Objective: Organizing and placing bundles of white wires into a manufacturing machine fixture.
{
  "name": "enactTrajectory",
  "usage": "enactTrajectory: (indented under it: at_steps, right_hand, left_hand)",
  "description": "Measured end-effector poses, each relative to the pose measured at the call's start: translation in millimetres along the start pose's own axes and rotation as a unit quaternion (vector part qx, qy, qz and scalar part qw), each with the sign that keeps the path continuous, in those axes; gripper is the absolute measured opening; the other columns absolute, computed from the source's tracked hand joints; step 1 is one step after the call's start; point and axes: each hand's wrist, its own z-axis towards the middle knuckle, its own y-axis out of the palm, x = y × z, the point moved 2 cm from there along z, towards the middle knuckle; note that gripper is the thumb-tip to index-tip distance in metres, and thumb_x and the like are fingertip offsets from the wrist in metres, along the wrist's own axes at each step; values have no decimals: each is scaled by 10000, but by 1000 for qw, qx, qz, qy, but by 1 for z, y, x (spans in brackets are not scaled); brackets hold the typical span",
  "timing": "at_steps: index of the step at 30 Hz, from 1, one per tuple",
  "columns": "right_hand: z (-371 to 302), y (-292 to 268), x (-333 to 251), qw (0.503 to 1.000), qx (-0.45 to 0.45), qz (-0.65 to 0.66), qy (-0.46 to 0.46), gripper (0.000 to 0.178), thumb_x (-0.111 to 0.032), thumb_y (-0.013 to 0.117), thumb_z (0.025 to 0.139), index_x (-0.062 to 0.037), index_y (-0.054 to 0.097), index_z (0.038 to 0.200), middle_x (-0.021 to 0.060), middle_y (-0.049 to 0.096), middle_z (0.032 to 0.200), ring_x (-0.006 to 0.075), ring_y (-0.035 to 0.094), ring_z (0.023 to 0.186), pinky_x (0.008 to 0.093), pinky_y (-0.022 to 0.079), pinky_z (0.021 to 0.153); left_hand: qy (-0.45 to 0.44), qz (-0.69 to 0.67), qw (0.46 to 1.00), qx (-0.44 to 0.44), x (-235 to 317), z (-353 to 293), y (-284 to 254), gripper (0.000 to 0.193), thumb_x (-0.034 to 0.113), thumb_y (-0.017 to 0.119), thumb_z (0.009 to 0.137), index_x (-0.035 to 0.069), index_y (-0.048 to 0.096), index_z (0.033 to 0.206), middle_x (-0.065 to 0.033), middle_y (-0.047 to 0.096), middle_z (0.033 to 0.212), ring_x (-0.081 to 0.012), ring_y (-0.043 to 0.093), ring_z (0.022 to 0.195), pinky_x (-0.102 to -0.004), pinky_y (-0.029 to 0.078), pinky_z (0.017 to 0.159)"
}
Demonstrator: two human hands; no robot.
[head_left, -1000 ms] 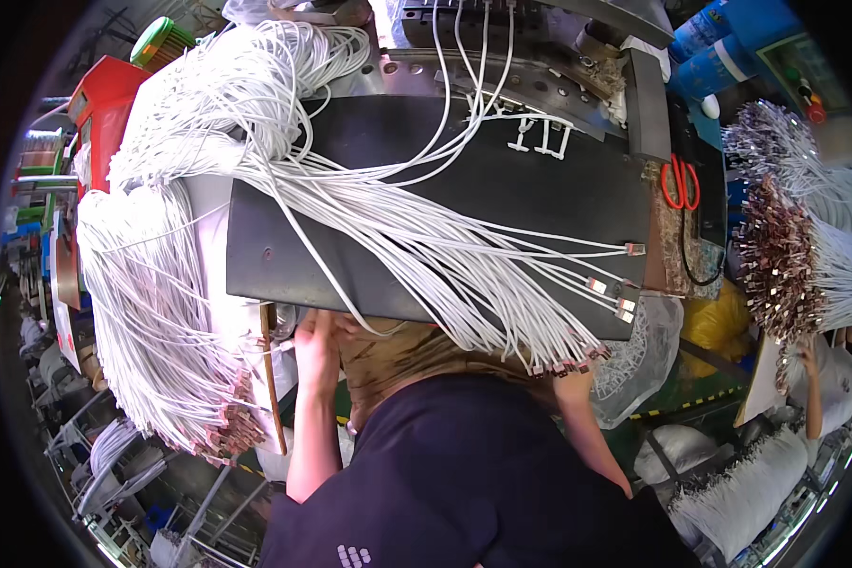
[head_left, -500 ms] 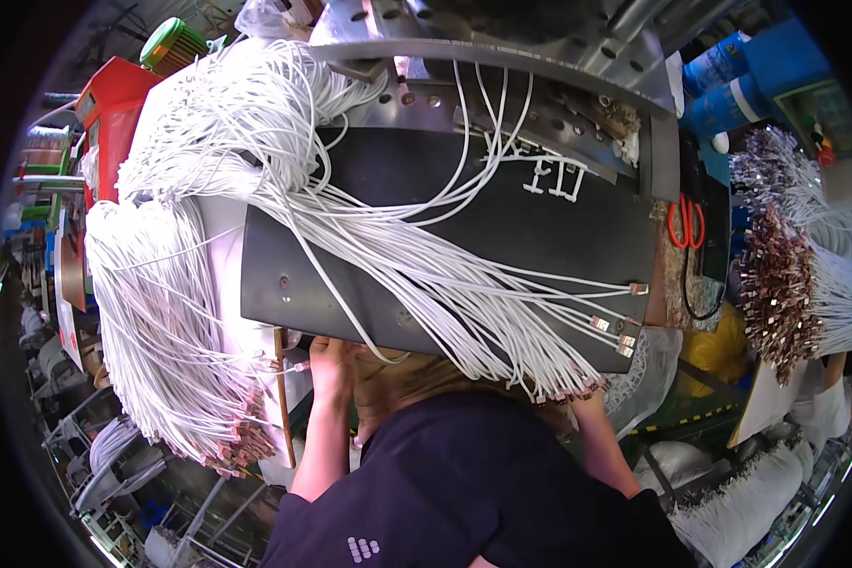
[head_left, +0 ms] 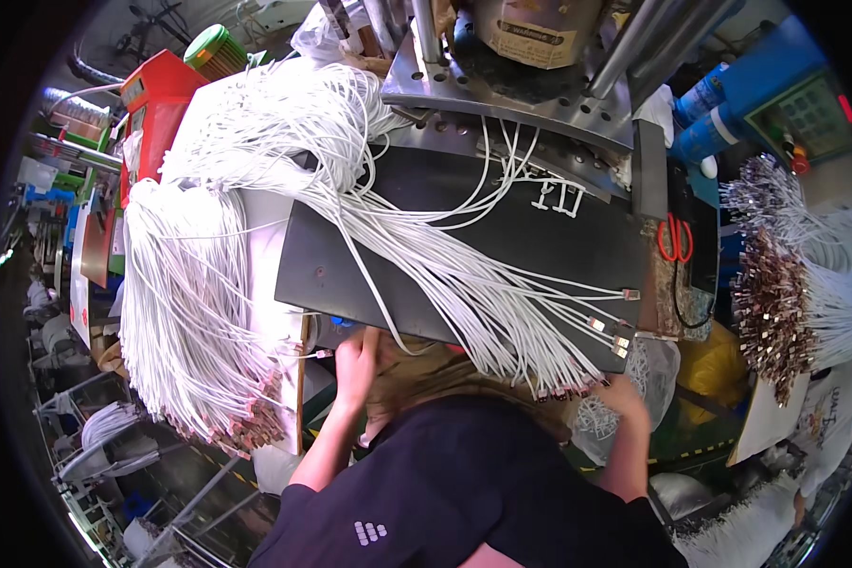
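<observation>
A bundle of white cables (head_left: 417,241) runs across the black work surface (head_left: 549,246) from the far left toward the near right. Its connector ends (head_left: 568,388) hang over the near edge. My right hand (head_left: 621,398) is at these ends, fingers bent against the outermost ones; whether it grips any is unclear. Below the near edge, my left hand (head_left: 355,367) is raised, fingertips partly hidden by the surface. Beside it, one cable's plug (head_left: 324,354) sticks out. Several cables lie apart at the right, their plugs (head_left: 620,345) on the surface.
A metal press (head_left: 511,104) stands behind the work surface, with white plastic sprues (head_left: 559,196) before it. Another cable heap (head_left: 194,312) hangs at the left. Red-handled scissors (head_left: 674,239) lie right. A clear bag (head_left: 625,431) holds white scraps below. A person's sleeve (head_left: 828,407) shows far right.
The view has shifted, showing more of the press. My right hand has come further out to the right of the cable ends. My left hand stays under the near edge.
</observation>
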Motion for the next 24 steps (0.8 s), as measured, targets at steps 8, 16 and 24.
enactTrajectory:
  at_steps: [8, 16, 24]
  right_hand:
    - [20, -1, -229, 932, -56, -56, -353, 277, -200, 567, 966, 6, 729, 1056, 157, 600, 1336, 260, 588, 1188, 358, 443, 990]
    - [104, 83, -259, 813, 10, -234, -533, 179, -182, 623, 917, -48, 725, 976, 125, 692, 1042, 282, 632, 1003, 395, 481, 867]
    - [-21, -47, -83, 881, 387, 194, -192, 398, -227, 518, 1004, 20, 623, 710, 24, 589, 680, 90, 503, 663, 258, 394, 628]
  left_hand:
    - [445, 446, 773, 74, 152, 27, -25, 682, 22, 747, 777, 201, 534, 1401, -150, 399, 1509, -387, 351, 1399, -479, 332, 1127]
    - [564, 362, 687, -280, 222, 59, 111, 555, 147, 765, 737, 134, 589, 1263, -125, 579, 1255, -319, 540, 1177, -428, 438, 991]
    - [558, 306, 723, -268, 248, 82, 169, 411, 239, 813, 666, 78, 597, 977, -119, 611, 970, -331, 580, 927, -419, 474, 820]
